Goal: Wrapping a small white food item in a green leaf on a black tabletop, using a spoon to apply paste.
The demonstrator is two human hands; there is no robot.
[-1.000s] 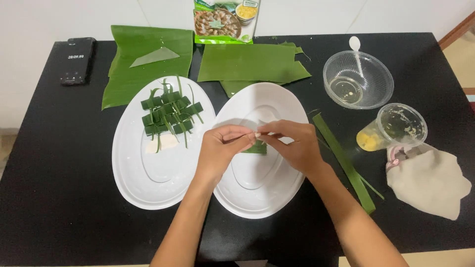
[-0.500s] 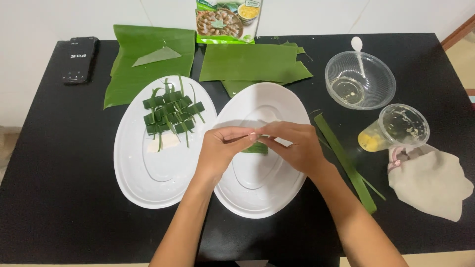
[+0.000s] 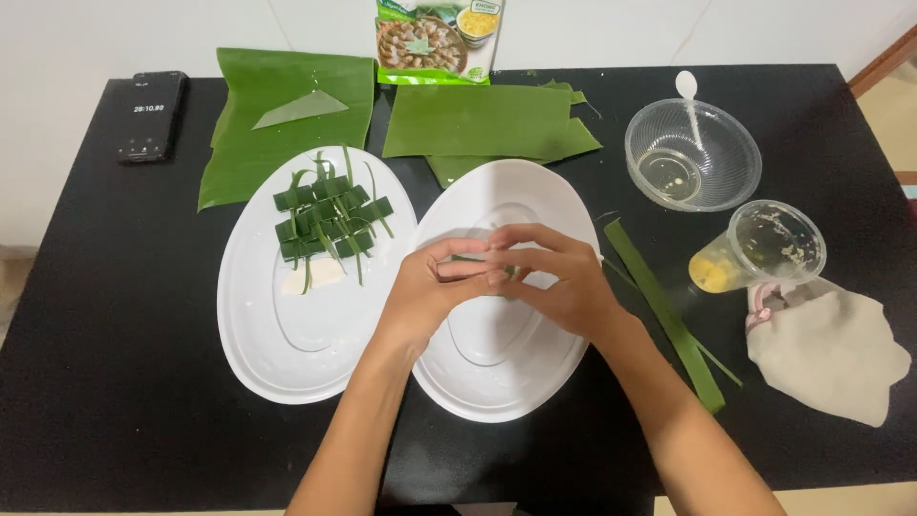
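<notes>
The small leaf parcel (image 3: 482, 264) sits pinched between both hands over the right-hand white oval plate (image 3: 535, 196), only a sliver of green showing between the fingertips. The left hand (image 3: 427, 290) and right hand (image 3: 564, 277) meet fingertip to fingertip, each grip pressed together on the folded strip. The work looks to be at the folding or tucking stage of one more wrap, judging from the finished green parcels (image 3: 330, 218) heaped on the left plate (image 3: 277, 354). The next move seems to call for a tight, steady pinch so the fold does not spring open. A spare long leaf strip (image 3: 664, 315) lies on the black tabletop (image 3: 115, 334) just right of the plate.
</notes>
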